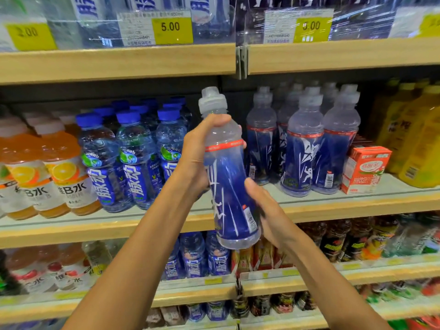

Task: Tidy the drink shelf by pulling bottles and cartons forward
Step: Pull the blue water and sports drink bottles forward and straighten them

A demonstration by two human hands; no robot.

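A tall clear bottle (226, 177) with a dark blue label, a red band and a grey sports cap is held in front of the middle shelf (357, 206), slightly tilted. My left hand (200, 153) wraps its neck and shoulder. My right hand (264, 210) cups its lower side near the base. Several bottles of the same kind (302, 148) stand on the shelf just to the right. A gap on the shelf lies behind the held bottle.
Blue-capped bottles (135, 158) and orange drinks (59, 172) fill the shelf's left part. A red and white carton (364, 172) and yellow bottles (419, 144) stand at the right. Shelves above and below hold more drinks; yellow price tags (171, 29) hang overhead.
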